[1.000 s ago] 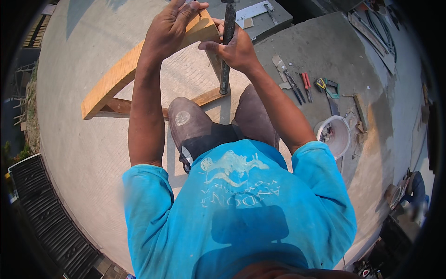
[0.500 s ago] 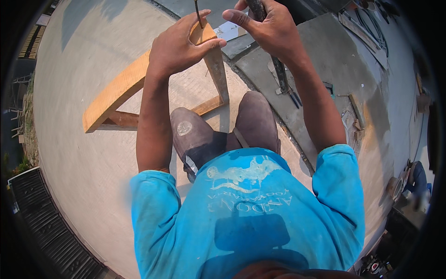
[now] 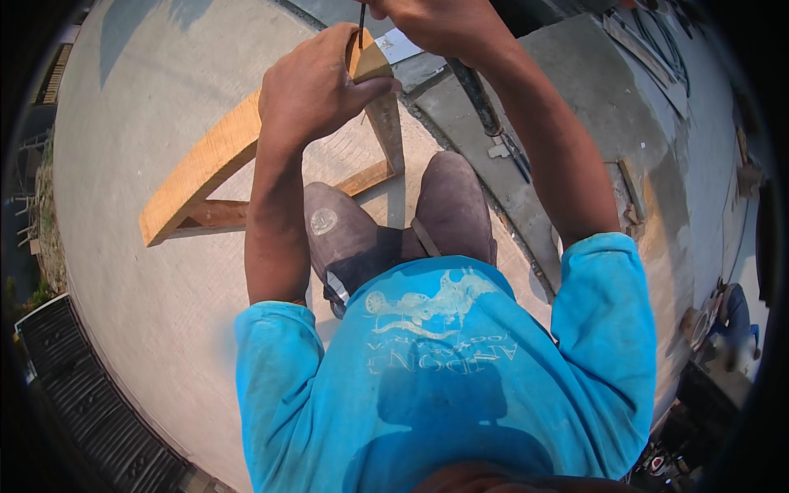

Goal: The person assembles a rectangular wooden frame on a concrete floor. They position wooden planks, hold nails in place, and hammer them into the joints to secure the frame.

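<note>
Head view: two hands (image 3: 306,89) (image 3: 440,29), one nail (image 3: 362,26)

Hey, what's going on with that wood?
A person in a bright blue T-shirt has their left hand around the upper end of a curved, yellowish wooden beam. A thin, dark nail stands up at that end. Their right hand grips a dark, rod-shaped tool handle close to the nail; the tool's other end doesn't show.
</note>
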Available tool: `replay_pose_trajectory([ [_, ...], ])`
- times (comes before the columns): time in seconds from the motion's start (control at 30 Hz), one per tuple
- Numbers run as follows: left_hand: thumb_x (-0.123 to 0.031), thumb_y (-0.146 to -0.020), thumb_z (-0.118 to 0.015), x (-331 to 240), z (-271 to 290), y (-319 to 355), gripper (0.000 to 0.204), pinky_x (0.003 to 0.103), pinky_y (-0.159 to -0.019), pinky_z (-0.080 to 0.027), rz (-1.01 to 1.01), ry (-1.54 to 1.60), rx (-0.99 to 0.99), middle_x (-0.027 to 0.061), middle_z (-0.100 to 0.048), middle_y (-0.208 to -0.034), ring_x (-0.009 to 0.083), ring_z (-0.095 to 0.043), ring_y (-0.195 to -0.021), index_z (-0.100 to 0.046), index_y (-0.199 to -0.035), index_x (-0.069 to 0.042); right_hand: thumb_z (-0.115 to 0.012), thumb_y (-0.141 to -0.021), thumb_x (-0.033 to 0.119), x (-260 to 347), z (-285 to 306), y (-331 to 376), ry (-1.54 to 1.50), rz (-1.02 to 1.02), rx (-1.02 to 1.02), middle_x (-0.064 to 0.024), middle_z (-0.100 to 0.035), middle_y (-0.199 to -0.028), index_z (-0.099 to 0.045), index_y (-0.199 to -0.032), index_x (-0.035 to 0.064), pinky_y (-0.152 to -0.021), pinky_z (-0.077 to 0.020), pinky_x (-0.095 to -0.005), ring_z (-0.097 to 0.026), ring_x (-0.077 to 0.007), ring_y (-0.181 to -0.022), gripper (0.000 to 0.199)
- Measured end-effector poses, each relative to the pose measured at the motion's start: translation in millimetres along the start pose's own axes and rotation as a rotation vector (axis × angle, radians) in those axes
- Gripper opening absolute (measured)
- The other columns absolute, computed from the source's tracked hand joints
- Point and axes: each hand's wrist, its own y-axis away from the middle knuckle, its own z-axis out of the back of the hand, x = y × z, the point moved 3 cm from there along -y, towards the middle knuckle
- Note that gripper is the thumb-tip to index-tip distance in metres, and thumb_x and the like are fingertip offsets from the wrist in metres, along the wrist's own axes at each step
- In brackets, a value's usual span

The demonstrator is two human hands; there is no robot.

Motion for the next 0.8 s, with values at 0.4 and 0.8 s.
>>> replay_pose_trajectory([
  [0.4, -0.063, -0.074, -0.084, 16, -10, -2, 0.066, 0.036, -0.069, -0.058, -0.091, 0.073, -0.002, 0.0067, -0.077, -0.089, 0.0258, -0.075, -0.081, -0.069, -0.117, -0.014, -0.069, -0.091, 0.009, 27, -4, -3, 0.254, 0.338, 0.188, -0.0273, -0.071, -0.085, -0.067, -0.103, -0.0093, -0.065, -0.0526, -0.0459, -0.071, -0.0385, -0.076, 0.022],
  [0.8, -0.043, -0.081, -0.08, -20, 24, 3, 0.056, 0.045, -0.085, -0.055, 0.035, 0.063, 0.112, 0.018, -0.073, -0.109, 0.0377, -0.07, -0.1, -0.065, -0.123, -0.009, -0.069, -0.092, 0.011, 11, -5, 25, 0.28, 0.358, -0.111, -0.0274, -0.07, -0.085, -0.068, -0.1, -0.0095, -0.07, -0.0544, -0.0454, -0.071, -0.0416, -0.079, 0.022],
])
